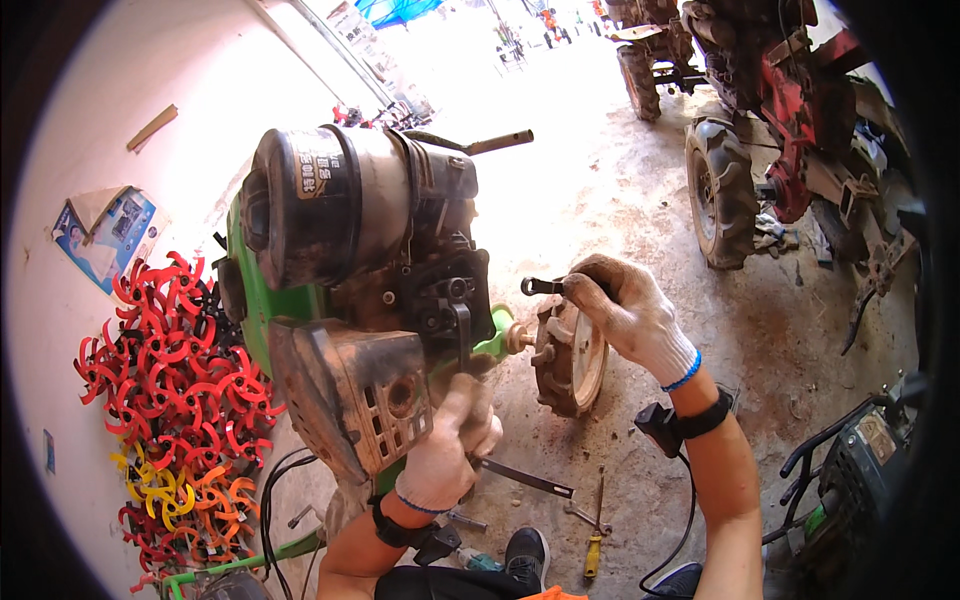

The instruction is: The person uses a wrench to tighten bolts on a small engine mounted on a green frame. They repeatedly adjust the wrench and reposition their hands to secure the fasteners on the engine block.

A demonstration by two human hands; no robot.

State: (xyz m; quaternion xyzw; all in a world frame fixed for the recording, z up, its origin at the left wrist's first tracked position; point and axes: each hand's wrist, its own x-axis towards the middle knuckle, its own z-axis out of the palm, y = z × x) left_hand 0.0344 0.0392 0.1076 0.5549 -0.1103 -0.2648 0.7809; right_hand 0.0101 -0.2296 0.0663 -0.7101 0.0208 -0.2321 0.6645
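A soiled engine (pixel 375 260) sits on a green machine with a lugged wheel (pixel 572 360). My left hand (pixel 447 445), in a white knit glove, is closed at the engine's near side. Its fingers meet the lower end of an upright dark bar (pixel 463 337); I cannot tell whether that is a wrench or an engine part. Over the wheel, my right hand (pixel 628 312), in a matching glove with dirty fingertips, pinches a dark ring wrench (pixel 541 286). The ring end points left toward the engine, apart from it. The glove covers the wrench's other end.
Red, yellow and orange curved blades (pixel 190 370) are heaped by the left wall. On the floor lie a yellow-handled screwdriver (pixel 593 553) and a flat metal bar (pixel 527 478). A red tractor (pixel 790 130) stands at far right, another machine (pixel 862 470) at near right. Black cables hang near my arms.
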